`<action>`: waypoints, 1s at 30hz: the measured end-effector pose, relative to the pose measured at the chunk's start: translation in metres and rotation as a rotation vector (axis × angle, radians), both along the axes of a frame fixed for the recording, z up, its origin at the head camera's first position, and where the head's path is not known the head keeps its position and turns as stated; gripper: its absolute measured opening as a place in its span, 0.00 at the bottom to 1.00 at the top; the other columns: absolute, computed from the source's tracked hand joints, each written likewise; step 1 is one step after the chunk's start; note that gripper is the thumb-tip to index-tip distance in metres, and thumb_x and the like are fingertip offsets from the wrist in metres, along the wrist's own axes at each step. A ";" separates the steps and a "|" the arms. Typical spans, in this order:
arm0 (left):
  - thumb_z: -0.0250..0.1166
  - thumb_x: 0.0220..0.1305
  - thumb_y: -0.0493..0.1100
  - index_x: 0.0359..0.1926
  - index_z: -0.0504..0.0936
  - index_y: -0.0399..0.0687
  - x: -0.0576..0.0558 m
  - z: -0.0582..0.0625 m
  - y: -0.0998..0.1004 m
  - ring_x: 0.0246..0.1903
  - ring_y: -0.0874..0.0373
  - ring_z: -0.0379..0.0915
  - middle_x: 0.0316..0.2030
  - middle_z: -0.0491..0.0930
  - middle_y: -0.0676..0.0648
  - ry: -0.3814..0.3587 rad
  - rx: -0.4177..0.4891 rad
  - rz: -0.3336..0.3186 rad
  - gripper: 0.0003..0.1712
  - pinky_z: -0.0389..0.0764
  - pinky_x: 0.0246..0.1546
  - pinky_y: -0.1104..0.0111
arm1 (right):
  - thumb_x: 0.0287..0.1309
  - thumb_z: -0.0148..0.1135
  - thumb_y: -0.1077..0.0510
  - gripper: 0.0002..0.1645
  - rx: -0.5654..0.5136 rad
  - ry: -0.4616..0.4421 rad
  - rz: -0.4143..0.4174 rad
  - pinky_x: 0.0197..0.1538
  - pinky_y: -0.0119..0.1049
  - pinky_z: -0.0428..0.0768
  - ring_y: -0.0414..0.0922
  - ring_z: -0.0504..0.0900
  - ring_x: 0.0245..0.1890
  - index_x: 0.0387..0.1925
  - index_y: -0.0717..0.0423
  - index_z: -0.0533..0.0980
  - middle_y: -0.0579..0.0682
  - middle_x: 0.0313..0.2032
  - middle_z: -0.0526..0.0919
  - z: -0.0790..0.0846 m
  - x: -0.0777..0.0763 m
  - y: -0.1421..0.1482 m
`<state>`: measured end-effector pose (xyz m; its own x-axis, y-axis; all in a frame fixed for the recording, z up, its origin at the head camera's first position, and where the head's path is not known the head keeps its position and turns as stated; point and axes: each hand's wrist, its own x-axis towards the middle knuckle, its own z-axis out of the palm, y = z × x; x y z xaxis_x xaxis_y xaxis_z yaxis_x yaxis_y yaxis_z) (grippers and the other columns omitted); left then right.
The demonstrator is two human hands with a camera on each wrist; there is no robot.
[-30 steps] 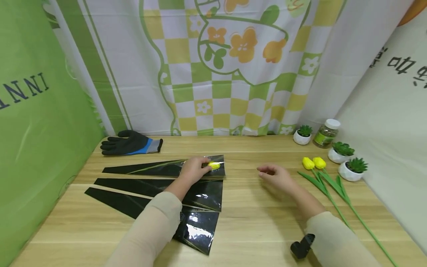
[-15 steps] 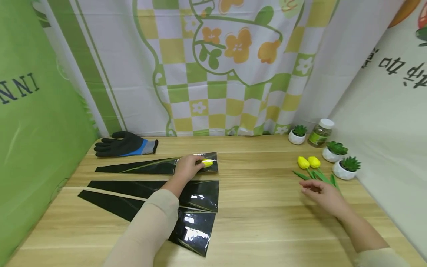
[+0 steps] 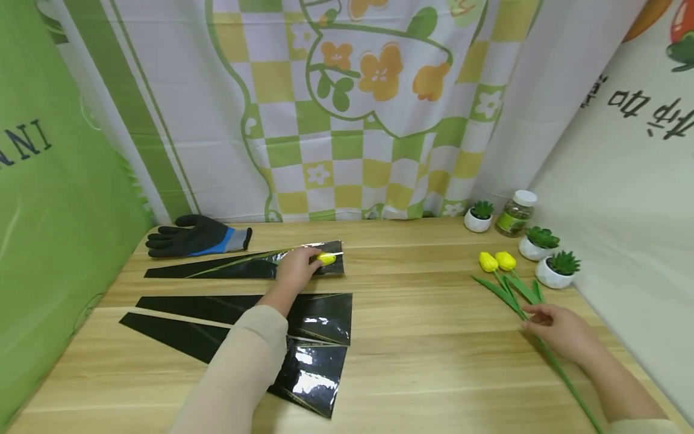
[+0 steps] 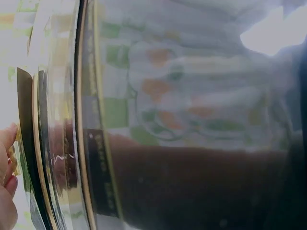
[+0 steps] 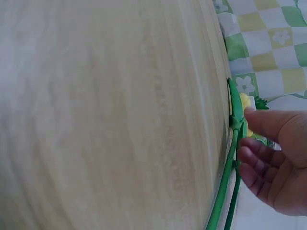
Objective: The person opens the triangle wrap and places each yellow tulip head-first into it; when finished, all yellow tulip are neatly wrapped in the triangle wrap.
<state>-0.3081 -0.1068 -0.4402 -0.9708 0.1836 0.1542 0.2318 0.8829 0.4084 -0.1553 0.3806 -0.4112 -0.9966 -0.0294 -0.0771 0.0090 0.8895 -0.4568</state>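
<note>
My left hand (image 3: 295, 269) pinches a yellow tulip (image 3: 326, 259) just below its bloom, where it lies in the rearmost black flower sleeve (image 3: 255, 266). In the left wrist view, the fingertips (image 4: 10, 139) show only at the left edge beside the glossy sleeves. My right hand (image 3: 566, 333) is at two more yellow tulips (image 3: 505, 261) on the right of the table. Its thumb and fingers stand apart around their green stems (image 5: 225, 182), with the fingertips right at them.
Two more black sleeves (image 3: 325, 316) lie in front on the wooden table (image 3: 412, 361). A dark work glove (image 3: 190, 236) is at the back left. Several small potted plants (image 3: 554, 270) and a white-lidded jar (image 3: 515, 214) line the back right.
My right hand has moved right, from mid-table to the tulip stems. My left hand has shifted slightly left and back, with the rear sleeve and its tulip. The head view has turned slightly right.
</note>
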 end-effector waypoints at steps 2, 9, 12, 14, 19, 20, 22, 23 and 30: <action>0.66 0.65 0.48 0.56 0.83 0.49 0.001 0.001 -0.001 0.55 0.47 0.79 0.54 0.83 0.45 0.007 -0.003 0.002 0.20 0.78 0.56 0.54 | 0.63 0.63 0.50 0.31 0.029 -0.030 0.006 0.42 0.51 0.80 0.52 0.82 0.39 0.56 0.72 0.73 0.58 0.38 0.85 0.000 0.000 0.002; 0.65 0.66 0.46 0.57 0.82 0.46 0.004 0.002 -0.004 0.57 0.46 0.78 0.55 0.82 0.44 0.011 0.003 -0.012 0.20 0.76 0.60 0.54 | 0.61 0.65 0.49 0.31 0.073 -0.098 0.015 0.37 0.44 0.77 0.44 0.78 0.34 0.53 0.73 0.74 0.53 0.33 0.84 -0.003 -0.002 0.003; 0.65 0.66 0.46 0.56 0.82 0.46 0.005 0.001 -0.006 0.57 0.46 0.78 0.56 0.82 0.44 0.020 0.015 -0.016 0.20 0.77 0.59 0.54 | 0.59 0.65 0.53 0.28 0.078 -0.097 0.021 0.36 0.46 0.77 0.46 0.79 0.34 0.51 0.73 0.75 0.56 0.33 0.84 -0.004 -0.002 0.003; 0.65 0.66 0.47 0.56 0.82 0.46 0.006 0.002 -0.006 0.59 0.46 0.76 0.57 0.81 0.44 0.015 0.023 -0.020 0.20 0.76 0.61 0.54 | 0.59 0.65 0.54 0.26 0.086 -0.090 0.025 0.36 0.46 0.77 0.47 0.80 0.34 0.50 0.72 0.75 0.57 0.33 0.84 -0.004 -0.002 0.003; 0.63 0.68 0.48 0.58 0.80 0.45 0.011 0.006 -0.010 0.63 0.45 0.72 0.61 0.77 0.42 0.013 0.059 -0.038 0.21 0.71 0.66 0.53 | 0.59 0.63 0.55 0.24 0.102 -0.073 0.029 0.35 0.46 0.77 0.47 0.81 0.33 0.50 0.72 0.76 0.57 0.33 0.85 -0.004 -0.003 0.004; 0.63 0.68 0.48 0.59 0.80 0.45 0.012 0.007 -0.011 0.63 0.44 0.71 0.62 0.76 0.41 0.011 0.073 -0.040 0.21 0.71 0.66 0.52 | 0.60 0.62 0.55 0.24 0.103 -0.072 0.029 0.36 0.46 0.77 0.47 0.80 0.33 0.50 0.72 0.76 0.57 0.33 0.84 -0.004 -0.003 0.004; 0.63 0.68 0.47 0.60 0.79 0.45 0.016 0.009 -0.014 0.64 0.43 0.69 0.62 0.75 0.40 0.004 0.115 -0.047 0.22 0.70 0.67 0.51 | 0.61 0.62 0.54 0.25 0.101 -0.078 0.025 0.36 0.46 0.77 0.47 0.80 0.34 0.50 0.72 0.76 0.56 0.34 0.85 -0.004 -0.004 0.004; 0.63 0.68 0.47 0.60 0.79 0.45 0.019 0.009 -0.016 0.65 0.43 0.69 0.63 0.74 0.40 -0.003 0.133 -0.052 0.22 0.70 0.67 0.50 | 0.61 0.62 0.53 0.25 0.098 -0.083 0.023 0.37 0.47 0.78 0.47 0.80 0.34 0.50 0.71 0.77 0.56 0.34 0.85 -0.003 -0.004 0.003; 0.63 0.68 0.45 0.59 0.79 0.42 0.038 0.010 -0.031 0.67 0.41 0.64 0.65 0.72 0.39 -0.025 0.231 -0.072 0.22 0.67 0.68 0.47 | 0.63 0.62 0.52 0.27 -0.006 -0.090 0.017 0.35 0.37 0.77 0.39 0.77 0.30 0.53 0.73 0.75 0.51 0.33 0.83 0.001 -0.004 -0.007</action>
